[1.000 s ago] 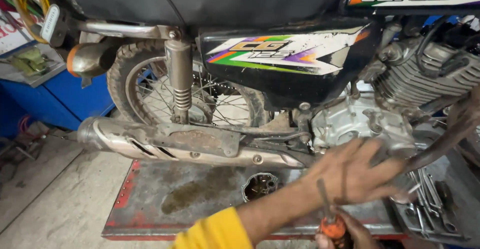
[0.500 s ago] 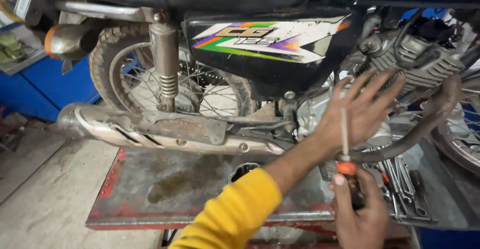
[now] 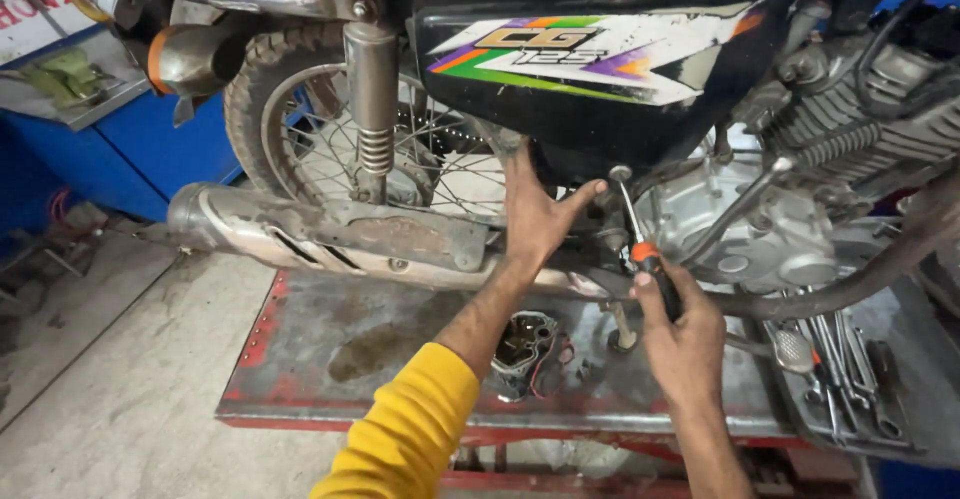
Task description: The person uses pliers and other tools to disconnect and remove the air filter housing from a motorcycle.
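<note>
Screwdriver [image 3: 640, 244], orange-black grip, thin steel shaft, clenched in my right hand [image 3: 683, 339]; left hand [image 3: 535, 214] spread open, flat against glossy black side cover [image 3: 590, 79], gripping nothing.

This was a motorcycle repair workshop. A motorcycle [image 3: 600, 89] stood raised on a worn red steel lift [image 3: 330, 359], its rusty exhaust [image 3: 330, 234] and bare engine [image 3: 770, 229] at working height. Wrenches [image 3: 840, 359] lay scattered on the lift below the engine, and a loose part [image 3: 520, 344] sat under the exhaust. Behind the rear wheel [image 3: 300, 129] stood a blue cabinet [image 3: 120, 149]; the concrete floor [image 3: 100, 379] beside the lift was stained.
</note>
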